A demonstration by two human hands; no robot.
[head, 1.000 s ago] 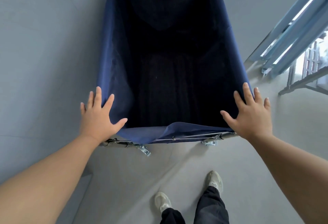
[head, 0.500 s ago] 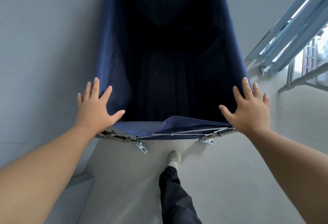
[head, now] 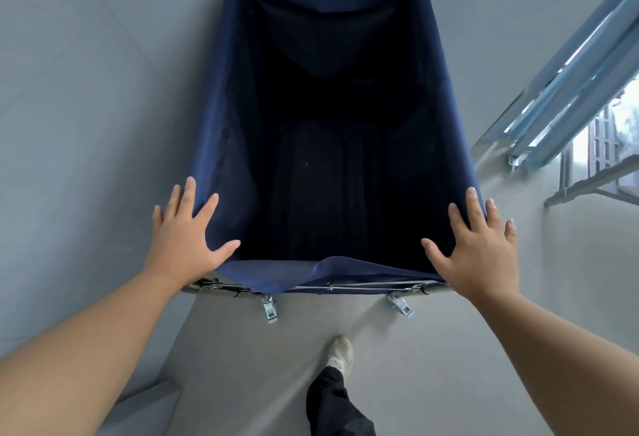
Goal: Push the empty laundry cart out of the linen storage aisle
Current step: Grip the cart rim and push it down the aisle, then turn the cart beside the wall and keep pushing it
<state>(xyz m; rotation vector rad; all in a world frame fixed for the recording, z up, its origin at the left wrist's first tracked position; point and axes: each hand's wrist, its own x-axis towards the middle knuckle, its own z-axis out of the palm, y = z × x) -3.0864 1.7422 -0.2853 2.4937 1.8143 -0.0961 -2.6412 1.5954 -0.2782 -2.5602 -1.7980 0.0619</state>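
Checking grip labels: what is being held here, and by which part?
Nothing is gripped: left hand and right hand press open-palmed on the laundry cart's near corners.

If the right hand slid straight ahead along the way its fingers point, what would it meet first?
The right hand lies flat on the cart's near right corner, fingers pointing forward. Straight on, it would probably just follow the blue fabric side; nothing else shows in that line.

Bottom of deep navy fabric laundry cart [head: 332, 166] lost in shadow. Wheels hidden beneath. Dark trouser leg [head: 337, 404] cut by lower edge; window frame [head: 587, 97] cropped right.
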